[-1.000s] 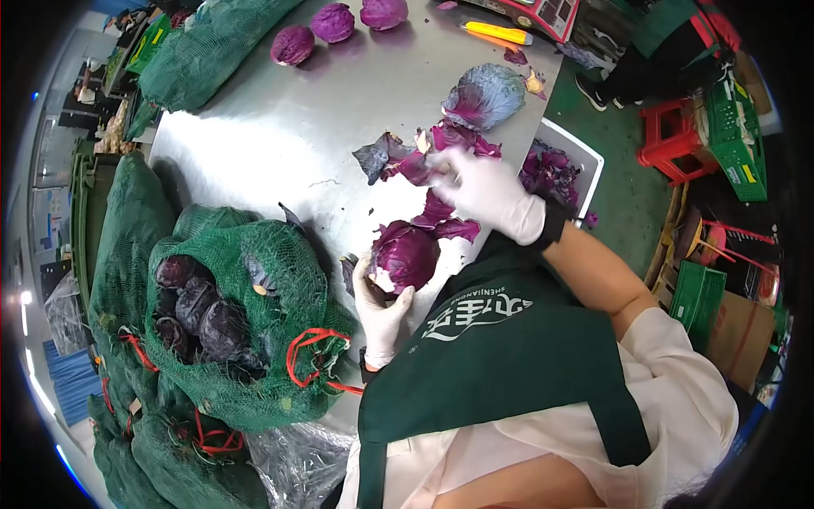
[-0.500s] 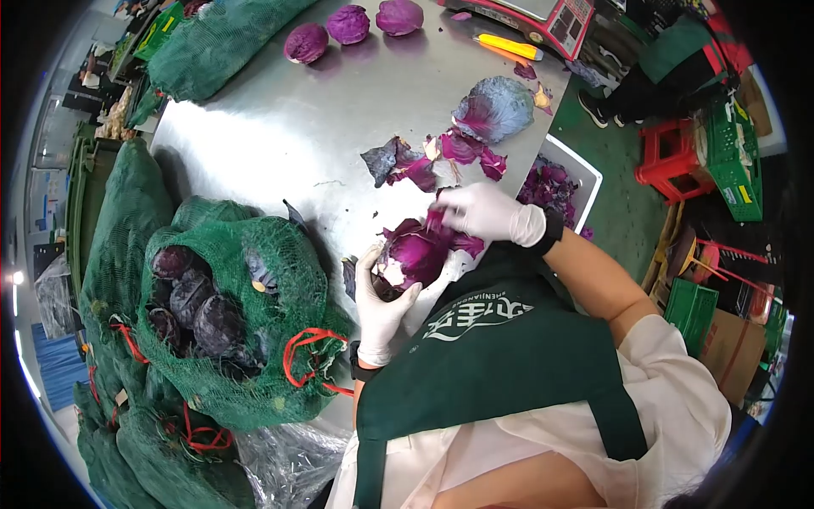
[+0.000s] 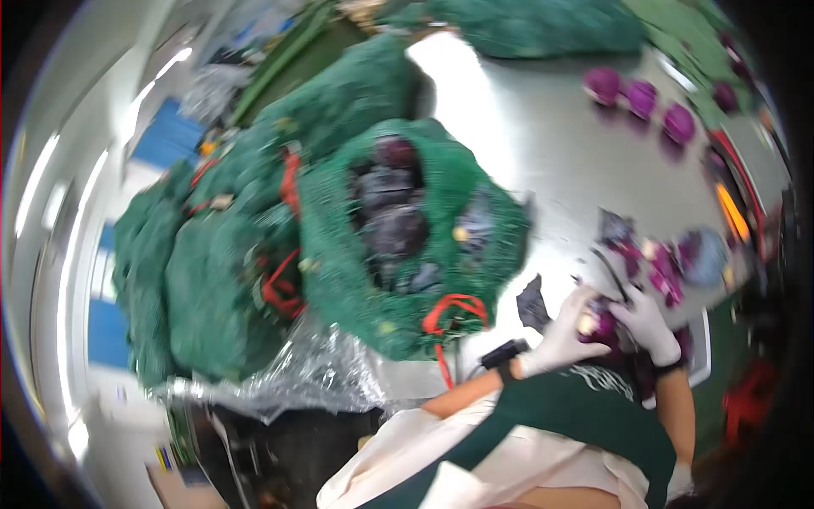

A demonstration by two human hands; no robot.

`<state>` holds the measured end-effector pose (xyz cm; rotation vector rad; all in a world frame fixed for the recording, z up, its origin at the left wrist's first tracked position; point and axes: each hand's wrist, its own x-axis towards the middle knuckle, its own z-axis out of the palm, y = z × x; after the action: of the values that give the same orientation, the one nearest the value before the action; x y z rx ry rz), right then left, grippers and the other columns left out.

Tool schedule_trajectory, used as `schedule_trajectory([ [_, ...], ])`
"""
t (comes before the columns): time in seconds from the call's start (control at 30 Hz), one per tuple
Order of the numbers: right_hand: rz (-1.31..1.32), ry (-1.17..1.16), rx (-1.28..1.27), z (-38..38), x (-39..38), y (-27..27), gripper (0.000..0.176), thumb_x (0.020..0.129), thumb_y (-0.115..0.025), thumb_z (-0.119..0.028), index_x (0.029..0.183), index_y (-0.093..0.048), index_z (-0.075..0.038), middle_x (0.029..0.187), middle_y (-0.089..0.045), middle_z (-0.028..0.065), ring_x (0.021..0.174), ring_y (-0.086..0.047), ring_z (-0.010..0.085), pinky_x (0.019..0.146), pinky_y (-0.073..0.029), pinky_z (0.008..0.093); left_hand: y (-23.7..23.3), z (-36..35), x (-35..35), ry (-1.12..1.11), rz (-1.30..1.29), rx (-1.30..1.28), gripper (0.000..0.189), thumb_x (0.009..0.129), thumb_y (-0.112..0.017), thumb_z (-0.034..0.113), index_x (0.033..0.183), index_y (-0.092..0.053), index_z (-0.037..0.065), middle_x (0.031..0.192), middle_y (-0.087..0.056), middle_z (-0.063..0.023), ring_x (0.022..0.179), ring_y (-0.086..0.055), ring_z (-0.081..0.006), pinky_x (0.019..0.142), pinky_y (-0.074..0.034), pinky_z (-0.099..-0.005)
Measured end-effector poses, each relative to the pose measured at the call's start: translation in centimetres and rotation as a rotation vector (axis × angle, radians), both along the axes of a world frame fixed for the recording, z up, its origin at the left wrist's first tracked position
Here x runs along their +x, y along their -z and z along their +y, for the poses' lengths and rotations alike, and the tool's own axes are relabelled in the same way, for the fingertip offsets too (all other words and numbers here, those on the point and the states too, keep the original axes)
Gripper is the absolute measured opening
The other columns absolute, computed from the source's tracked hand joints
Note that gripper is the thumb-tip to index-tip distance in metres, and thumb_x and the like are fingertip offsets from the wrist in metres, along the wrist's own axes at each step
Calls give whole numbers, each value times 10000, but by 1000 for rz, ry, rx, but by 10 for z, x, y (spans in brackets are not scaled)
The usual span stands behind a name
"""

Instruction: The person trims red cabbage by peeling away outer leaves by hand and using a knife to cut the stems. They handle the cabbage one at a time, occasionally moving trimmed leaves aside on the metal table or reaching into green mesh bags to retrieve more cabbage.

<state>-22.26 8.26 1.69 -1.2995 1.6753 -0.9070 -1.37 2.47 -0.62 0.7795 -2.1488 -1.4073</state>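
A purple red cabbage [image 3: 600, 322], partly peeled with a pale patch, is held low over the near edge of the metal table. My left hand [image 3: 566, 335], in a white glove, cups its left side with the fingers closed round it. From the right, my gloved right hand [image 3: 649, 327] grips the cabbage; its fingers are blurred. A dark curved strip [image 3: 612, 273], perhaps a leaf edge, rises by the right fingertips. Loose dark and purple cabbage leaves [image 3: 663, 276] lie just beyond, with another dark leaf [image 3: 532, 304] left of my left hand.
An open green mesh sack [image 3: 492, 293] of unpeeled cabbages stands at left, beside more full sacks [image 3: 220, 288]. Three peeled cabbages [image 3: 642, 99] sit far back on the metal table [image 3: 551, 153]. A yellow-orange knife [image 3: 732, 212] lies at right. Clear plastic [image 3: 331, 365] hangs near the front.
The view has swung left, so the table and hands now appear farther right. My right hand has come down from above the cabbage to its right side. The left hand still holds the cabbage.
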Motion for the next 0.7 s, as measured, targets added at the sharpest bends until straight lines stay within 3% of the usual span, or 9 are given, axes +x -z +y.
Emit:
schedule_trajectory([
  [0.03,18,22,121,4,-8,12,277,882,-677,-151,1073,-604,36,817,-673,140,696,-602,156,651,-498,330,-7,-2,-5,-31,-53,35,923,667,-882,222,1430,-391,56,1459,-397,-194,1402,-375,-346,1150,-337,-402],
  [0.1,-50,35,120,7,-9,4,200,888,-659,-100,1021,-595,35,778,-653,139,674,-586,153,631,-485,312,-17,-2,-13,-25,-132,-64,892,658,-860,254,1410,-413,80,1433,-404,-179,1357,-402,-371,1102,-401,-421],
  [0.17,85,-45,-4,13,-16,20,177,888,-644,-65,1031,-599,30,750,-646,151,646,-597,165,612,-489,313,-15,0,-16,-12,-172,-129,869,665,-850,270,1398,-422,85,1420,-405,-176,1351,-399,-380,1080,-425,-430],
  [0.2,152,-59,-39,11,-12,10,152,873,-639,-38,1009,-609,25,749,-661,176,632,-650,254,608,-507,349,-18,-1,-17,-14,-171,-128,869,665,-850,270,1398,-422,85,1420,-405,-176,1351,-399,-380,1080,-425,-431],
  [0.3,303,-79,-178,12,-11,19,148,842,-643,-8,987,-624,15,772,-665,212,664,-672,360,610,-525,395,-27,1,-19,14,-246,-130,852,670,-840,268,1390,-428,75,1404,-414,-188,1341,-416,-379,1072,-433,-433],
  [0.37,362,-45,-343,7,-5,22,130,828,-641,-9,957,-639,-11,764,-649,226,692,-668,390,613,-540,439,-11,2,-17,-31,-57,-207,835,669,-850,246,1370,-445,44,1344,-488,-172,1290,-483,-328,1061,-437,-411],
  [0.47,337,-28,-367,4,-1,33,127,840,-670,-107,942,-658,-32,713,-629,182,640,-637,375,587,-514,470,-15,-5,-11,10,25,346,779,643,-866,104,1323,-498,13,1235,-582,-109,1148,-559,-200,1036,-438,-340],
  [0.53,413,-78,-455,3,2,28,129,839,-678,-135,895,-641,-25,713,-618,183,637,-636,365,590,-515,444,-17,-8,-10,18,75,274,752,647,-842,51,1315,-501,4,1233,-571,-121,1167,-555,-208,1042,-437,-351],
  [0.7,390,-106,-276,-7,-9,29,132,832,-660,-146,863,-635,-21,731,-638,181,655,-647,366,604,-527,427,-7,-25,-2,101,-22,-25,800,637,-863,99,1339,-488,17,1315,-539,-134,1230,-526,-241,1067,-417,-379],
])
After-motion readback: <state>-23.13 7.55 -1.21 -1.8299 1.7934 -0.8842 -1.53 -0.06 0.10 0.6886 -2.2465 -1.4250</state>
